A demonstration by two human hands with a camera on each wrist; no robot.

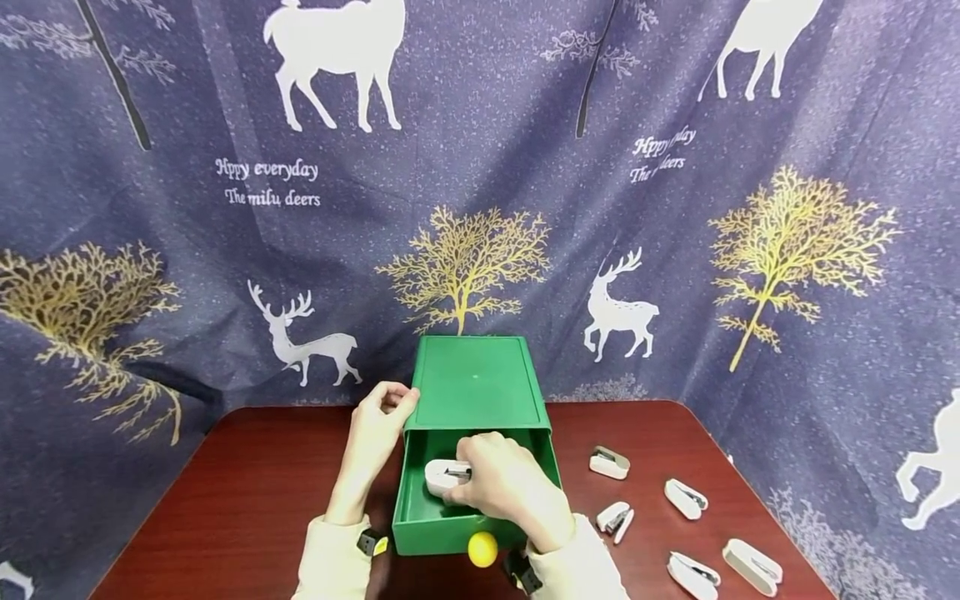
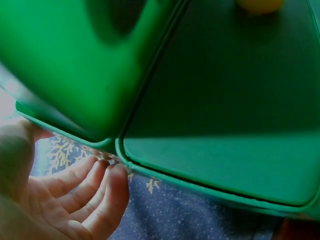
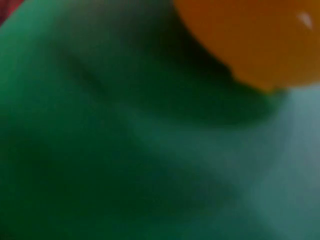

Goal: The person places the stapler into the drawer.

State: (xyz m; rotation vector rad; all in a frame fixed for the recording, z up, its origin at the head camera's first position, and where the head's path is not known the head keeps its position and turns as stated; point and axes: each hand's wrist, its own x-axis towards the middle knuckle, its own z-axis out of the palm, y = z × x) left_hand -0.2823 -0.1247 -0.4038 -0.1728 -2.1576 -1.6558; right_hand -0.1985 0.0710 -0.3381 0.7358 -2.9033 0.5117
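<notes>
A green box stands on the table with its drawer pulled out; a round yellow knob sits on the drawer's front. My right hand reaches down into the drawer and grips a small white stapler, whose other end is hidden behind the fingers. At the box's left side is my left hand, its fingertips at the top edge near the front corner. The left wrist view shows those fingers loosely bent against the green side. In the right wrist view only blurred green and the orange-yellow knob appear.
Right of the box, several white staplers lie scattered on the red-brown table, among them one by the drawer and one farther back. A dark blue patterned cloth hangs behind the table.
</notes>
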